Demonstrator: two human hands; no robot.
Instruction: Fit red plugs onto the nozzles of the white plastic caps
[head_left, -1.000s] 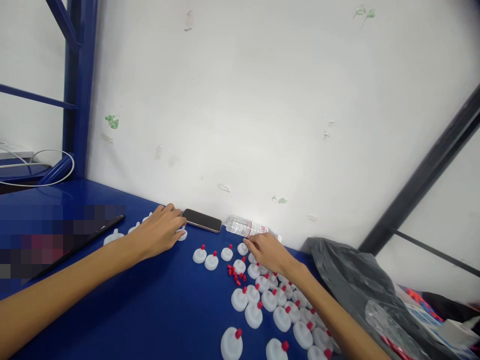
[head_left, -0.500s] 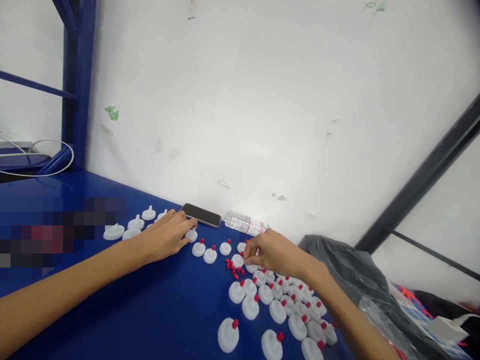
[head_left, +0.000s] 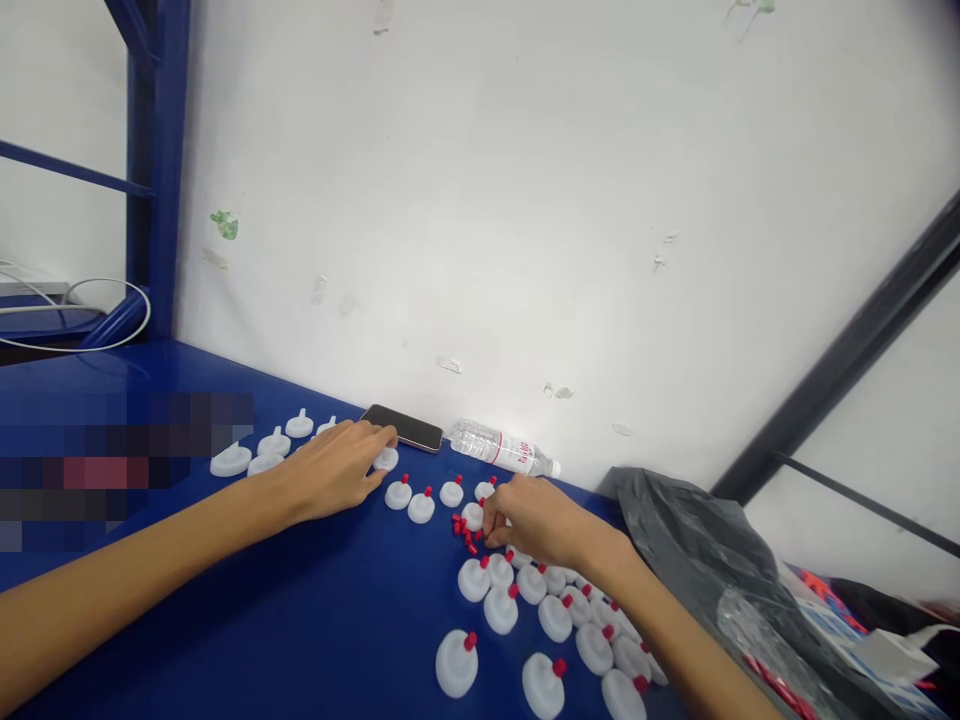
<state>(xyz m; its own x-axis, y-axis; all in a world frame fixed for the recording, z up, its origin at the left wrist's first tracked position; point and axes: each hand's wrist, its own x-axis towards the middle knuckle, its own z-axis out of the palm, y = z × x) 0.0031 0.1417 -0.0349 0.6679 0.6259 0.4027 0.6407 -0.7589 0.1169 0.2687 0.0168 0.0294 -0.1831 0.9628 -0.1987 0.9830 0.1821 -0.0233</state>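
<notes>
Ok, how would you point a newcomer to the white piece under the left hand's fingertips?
Start at the dark phone lying against the white wall on the blue table. Just in front of it the left hand rests on a white disc. Unlike the discs to its right, it shows no red cap.

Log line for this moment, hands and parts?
left hand: resting on uncapped white piece | right hand: fingertips at loose red caps | capped white pieces: beside right hand
</notes>
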